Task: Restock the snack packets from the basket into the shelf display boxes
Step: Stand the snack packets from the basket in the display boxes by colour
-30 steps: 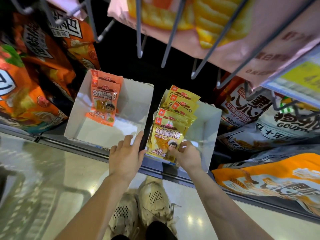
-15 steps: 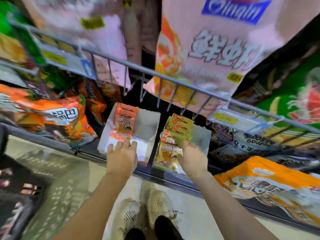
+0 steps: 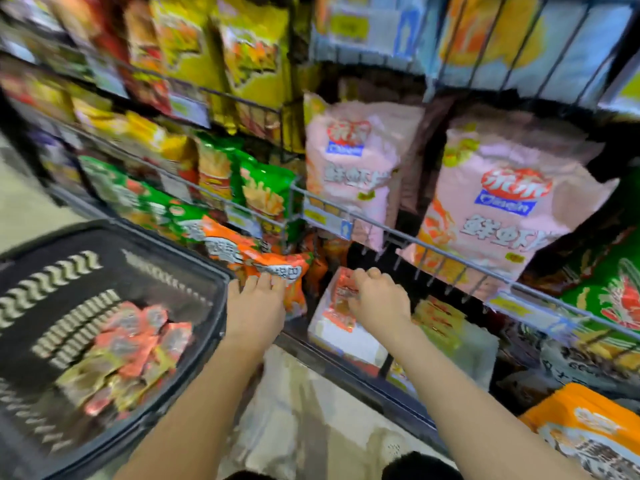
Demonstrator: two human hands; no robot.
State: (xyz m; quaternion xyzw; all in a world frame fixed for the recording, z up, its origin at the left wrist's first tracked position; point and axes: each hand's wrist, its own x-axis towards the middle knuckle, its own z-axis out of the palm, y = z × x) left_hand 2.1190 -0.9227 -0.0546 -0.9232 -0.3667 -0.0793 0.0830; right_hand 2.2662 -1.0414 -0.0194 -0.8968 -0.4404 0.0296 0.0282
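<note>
hands at the left box, basket waiting beside

the right hand point(image 3: 379, 301) is held knuckles up over the orange packets point(image 3: 341, 299) standing in the left box point(image 3: 346, 341), fingers curled down onto their tops; whether the packets are pinched or only pressed cannot be told, as the frame is blurred and the fingertips are hidden. the left hand point(image 3: 256, 306) is spread flat, fingers straight and together, with nothing held; it lies near the shelf edge, just left of the box, its fingertips against or just in front of a large orange bag point(image 3: 263, 265).

the packets are stood upright toward the back wall of the box, probably so that their faces show and room is left in front for more. the right hand seems placed to steady or straighten them there. the right box point(image 3: 481, 344), just beside, is seen with yellow packets point(image 3: 438, 315) stood in a row.

the basket point(image 3: 207, 271) is set on the left, near the left arm, so that stock can be reached without stepping away. loose packets point(image 3: 128, 355), orange and yellowish, are heaped in it, so the restocking is judged unfinished.
</note>
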